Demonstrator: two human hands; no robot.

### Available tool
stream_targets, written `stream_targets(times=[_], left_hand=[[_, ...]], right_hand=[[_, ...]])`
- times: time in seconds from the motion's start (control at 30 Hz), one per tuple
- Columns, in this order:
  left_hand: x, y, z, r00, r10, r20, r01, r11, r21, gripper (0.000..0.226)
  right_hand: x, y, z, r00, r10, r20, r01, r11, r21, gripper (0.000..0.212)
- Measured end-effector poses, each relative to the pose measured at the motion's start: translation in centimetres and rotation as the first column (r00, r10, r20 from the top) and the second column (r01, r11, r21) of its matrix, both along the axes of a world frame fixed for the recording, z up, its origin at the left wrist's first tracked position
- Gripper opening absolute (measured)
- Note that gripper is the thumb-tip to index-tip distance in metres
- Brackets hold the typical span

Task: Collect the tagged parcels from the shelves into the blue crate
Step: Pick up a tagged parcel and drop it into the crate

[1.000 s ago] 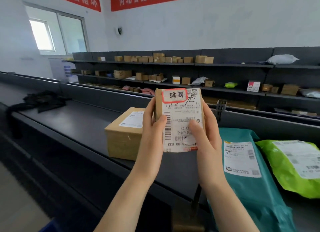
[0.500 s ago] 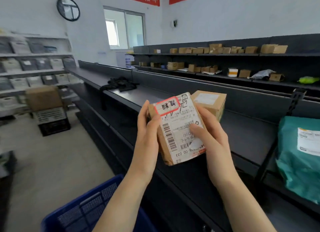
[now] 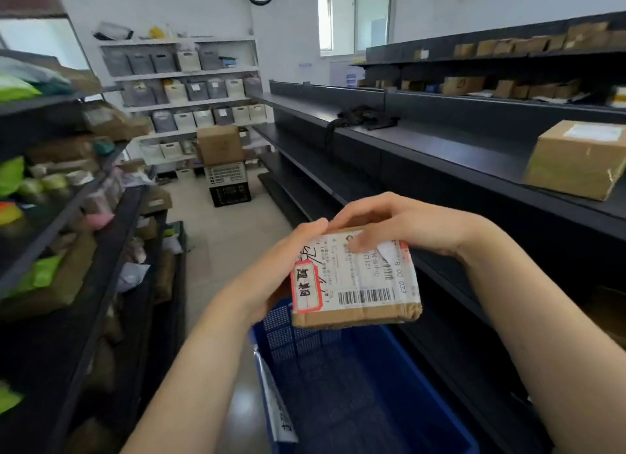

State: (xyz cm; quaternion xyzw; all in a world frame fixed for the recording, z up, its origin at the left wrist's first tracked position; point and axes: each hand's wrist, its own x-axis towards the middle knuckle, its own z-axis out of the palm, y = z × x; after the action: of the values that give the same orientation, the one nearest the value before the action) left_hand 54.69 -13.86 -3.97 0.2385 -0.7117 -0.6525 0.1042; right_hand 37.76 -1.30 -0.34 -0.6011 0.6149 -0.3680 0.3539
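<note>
Both my hands, left (image 3: pixel 271 267) and right (image 3: pixel 399 228), grip tagged parcel (image 3: pixel 355 281) above blue crate (image 3: pixel 355 386) at 6 o'clock; drop-in pending, more shelves unsearched.

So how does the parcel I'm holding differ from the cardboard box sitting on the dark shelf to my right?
The held parcel is flat and thin; the shelf box is taller and blockier. The held parcel carries a red-bordered handwritten tag beside its shipping label; no such tag shows on the shelf box. The held parcel hangs over the blue crate; the shelf box rests untouched. Both are brown cardboard.
</note>
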Motion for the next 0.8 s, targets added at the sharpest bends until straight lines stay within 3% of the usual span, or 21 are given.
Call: stream_targets(times=[0.13,0.23,0.3,0.37,0.43,0.57,0.67,0.8], left_hand=[[3.9,-1.1,-0.6,0.996,0.06,-0.065,-0.053,0.994,0.095,0.042],[5.2,-2.2,-1.3,0.979,0.183,-0.091,-0.169,0.975,0.148,0.042],[5.5,-2.9,-2.3,0.943,0.296,-0.152,-0.262,0.942,0.209,0.043],[5.3,-3.6,-3.5,0.864,0.454,-0.219,-0.386,0.875,0.29,0.047],[4.6,-3.9,-4.7,0.779,0.568,-0.264,-0.482,0.813,0.326,0.045],[1.8,-3.7,-7.7,0.71,0.647,-0.279,-0.56,0.759,0.333,0.03],[-0.7,-4.3,-10.1,0.738,0.632,-0.234,-0.555,0.767,0.322,0.031],[-4.2,-7.3,-13.3,0.786,0.599,-0.153,-0.536,0.783,0.316,0.027]], right_hand=[[2.1,-3.4,0.1,1.0,-0.004,0.028,0.005,1.0,-0.01,0.033],[2.6,-5.6,-1.7,0.965,-0.18,0.189,0.195,0.979,-0.06,0.031],[3.1,-6.2,-3.6,0.873,-0.341,0.349,0.399,0.911,-0.107,0.039],[4.0,-6.4,-6.1,0.706,-0.369,0.604,0.523,0.847,-0.093,0.066],[5.7,-6.4,-8.3,0.57,-0.344,0.746,0.552,0.833,-0.038,0.081],[7.5,-9.3,-12.0,0.588,-0.298,0.752,0.488,0.872,-0.036,0.085],[5.4,-11.2,-13.9,0.525,-0.355,0.773,0.569,0.822,-0.008,0.07],[0.4,-13.4,-16.0,0.566,-0.39,0.726,0.524,0.85,0.049,0.051]])
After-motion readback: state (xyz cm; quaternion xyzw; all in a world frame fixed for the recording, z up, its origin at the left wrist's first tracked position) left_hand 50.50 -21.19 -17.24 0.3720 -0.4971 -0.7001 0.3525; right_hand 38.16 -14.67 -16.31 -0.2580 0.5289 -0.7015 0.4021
